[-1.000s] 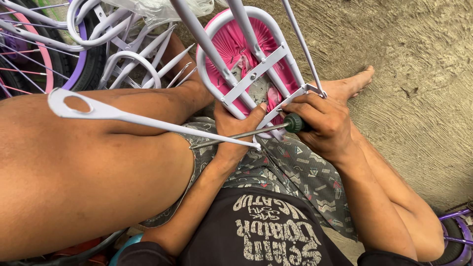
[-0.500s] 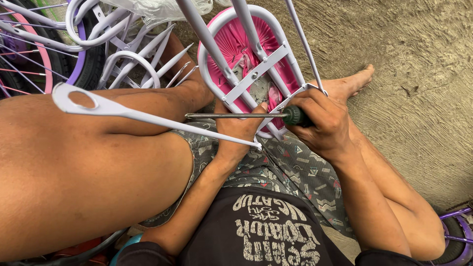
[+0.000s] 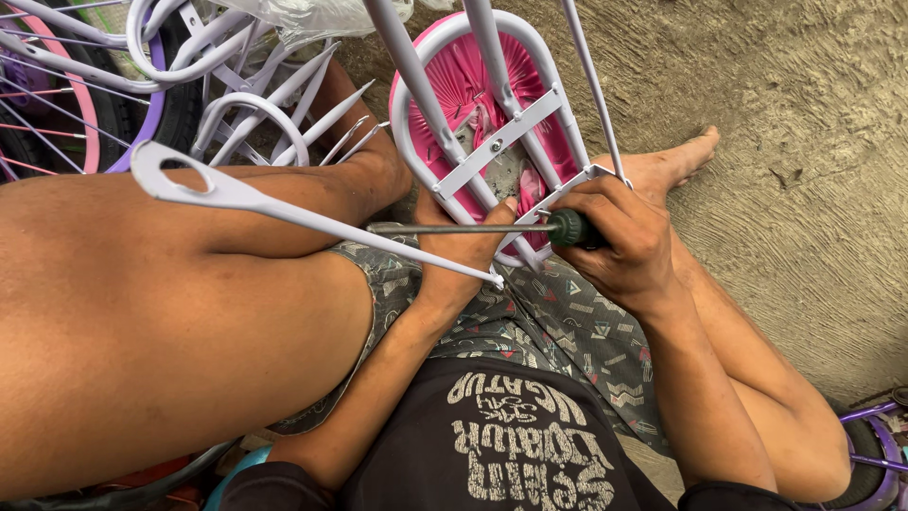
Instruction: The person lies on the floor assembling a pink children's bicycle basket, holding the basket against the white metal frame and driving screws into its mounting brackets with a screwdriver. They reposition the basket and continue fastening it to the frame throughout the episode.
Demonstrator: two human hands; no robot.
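Since the earlier frames the screwdriver has swung level — its shaft now lies flat across my lap, tip pointing toward my left knee, where before it slanted down toward the stay. My left hand has shifted very little.

Largest first: bare earth ground fills the right side. My left thigh takes up most of the left half, knee raised; my right leg stretches out with the bare foot resting on the dirt. A pile of white and purple bicycle parts — wheels with pink and purple rims, bent tubing — sits upper left.

Between my legs stands a white tubular carrier rack with a pink panel behind its bars and a flat crossbar held by a screw. A long white stay with an eyelet end crosses over my left thigh, its far end near my left wrist.

My right hand is clenched around the screwdriver's dark green handle, just beside the rack's lower corner. My left hand lies under the shaft, thumb touching the rack's lower bar; I cannot tell whether it grasps anything.
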